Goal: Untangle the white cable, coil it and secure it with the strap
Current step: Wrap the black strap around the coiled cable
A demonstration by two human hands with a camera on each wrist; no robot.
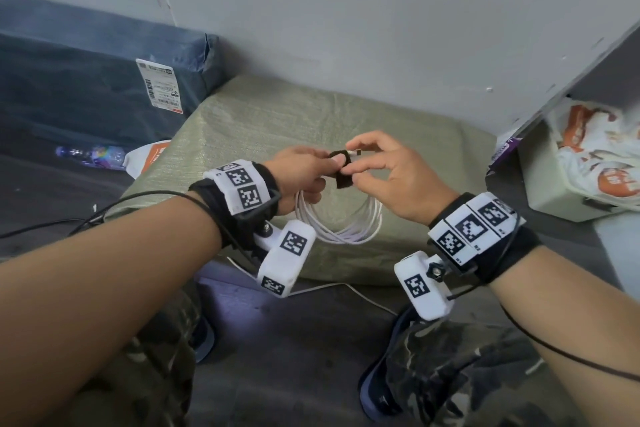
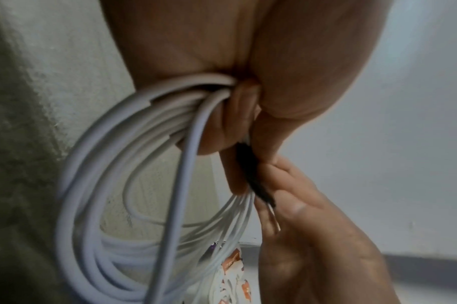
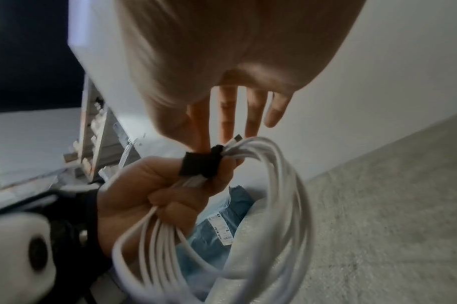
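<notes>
The white cable is wound into a coil of several loops and hangs in the air above a green woven bundle. My left hand grips the top of the coil, its thumb pressing on the black strap wrapped round the loops. From the right, my right hand pinches the strap with thumb and forefinger, the other fingers spread. A metal-tipped plug pokes out beside the strap. In the left wrist view the strap sits between both hands, with the coil hanging below.
A blue wrapped parcel with a shipping label lies at the left, with a plastic bottle in front of it. At the right a grey shelf holds orange-and-white bags. Thin black and white wires run over the dark floor near my shoes.
</notes>
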